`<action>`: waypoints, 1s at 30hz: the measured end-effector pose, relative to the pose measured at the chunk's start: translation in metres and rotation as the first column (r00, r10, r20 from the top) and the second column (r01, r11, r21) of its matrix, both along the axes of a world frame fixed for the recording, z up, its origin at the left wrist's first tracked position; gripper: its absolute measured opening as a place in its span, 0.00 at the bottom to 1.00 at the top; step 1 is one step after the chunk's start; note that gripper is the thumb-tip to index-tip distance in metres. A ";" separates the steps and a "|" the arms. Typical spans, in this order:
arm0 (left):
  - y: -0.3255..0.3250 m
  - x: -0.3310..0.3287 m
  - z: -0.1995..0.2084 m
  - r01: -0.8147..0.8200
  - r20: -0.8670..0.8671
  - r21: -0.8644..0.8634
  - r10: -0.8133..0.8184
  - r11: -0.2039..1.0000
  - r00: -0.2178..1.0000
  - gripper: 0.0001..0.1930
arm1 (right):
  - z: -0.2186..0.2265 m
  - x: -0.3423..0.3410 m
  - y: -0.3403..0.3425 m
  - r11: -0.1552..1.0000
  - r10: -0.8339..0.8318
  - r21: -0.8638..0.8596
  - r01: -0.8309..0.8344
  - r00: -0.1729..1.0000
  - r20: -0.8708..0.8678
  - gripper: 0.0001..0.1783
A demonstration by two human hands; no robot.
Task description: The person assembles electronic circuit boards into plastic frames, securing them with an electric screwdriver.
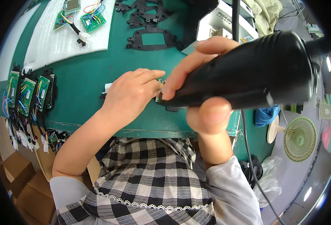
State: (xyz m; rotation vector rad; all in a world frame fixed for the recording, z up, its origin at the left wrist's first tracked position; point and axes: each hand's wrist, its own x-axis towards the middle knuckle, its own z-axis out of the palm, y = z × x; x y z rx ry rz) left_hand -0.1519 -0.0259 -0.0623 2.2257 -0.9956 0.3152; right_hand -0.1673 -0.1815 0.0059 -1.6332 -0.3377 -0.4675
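My right hand (pixel 211 117) is wrapped round a thick black electric screwdriver (pixel 255 71), its narrow end angled left and down toward the table. Under that end lies a small workpiece with a green circuit board (pixel 158 98) and some black plastic, mostly covered by my hands and the tool. My left hand (pixel 129 93) is bent over the workpiece from the left, fingers pressed against it. A white connector (pixel 107 87) sticks out beside the left hand. Where the screwdriver's tip meets the piece is hidden.
Several wired circuit boards (pixel 26 96) in black frames hang over the table's left edge. White foam (pixel 47 48) with more boards lies at the back left, black plastic frames (pixel 150 39) at the back middle. A white device (pixel 225 20) stands behind the screwdriver; its cable (pixel 249 161) hangs down right.
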 end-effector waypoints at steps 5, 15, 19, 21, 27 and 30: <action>-0.002 -0.002 0.002 0.032 -0.071 -0.091 -0.039 0.995 0.997 0.07 | -0.001 -0.002 0.002 0.998 0.063 0.001 -0.063 0.998 -0.018 0.52; -0.006 -0.014 0.004 0.093 -0.064 0.086 -0.088 0.992 0.994 0.28 | 0.029 0.006 -0.051 0.808 -0.003 0.587 -0.055 0.995 0.098 0.35; 0.046 -0.014 0.044 -0.294 0.217 0.170 0.255 0.941 0.942 0.26 | 0.030 -0.001 -0.084 0.867 0.022 0.492 -0.082 0.992 0.128 0.34; 0.097 -0.014 0.055 -0.640 0.224 0.252 0.599 0.726 0.769 0.25 | 0.022 0.000 -0.099 0.874 -0.112 0.482 0.061 0.991 0.079 0.34; 0.148 -0.026 0.050 -0.809 0.641 0.470 0.493 0.354 0.588 0.25 | 0.012 0.010 -0.101 0.805 -0.168 0.581 0.119 0.985 0.032 0.31; 0.081 0.009 0.075 -0.588 0.386 0.361 0.458 0.724 0.800 0.20 | 0.003 0.013 -0.103 0.800 -0.168 0.590 0.110 0.985 0.045 0.32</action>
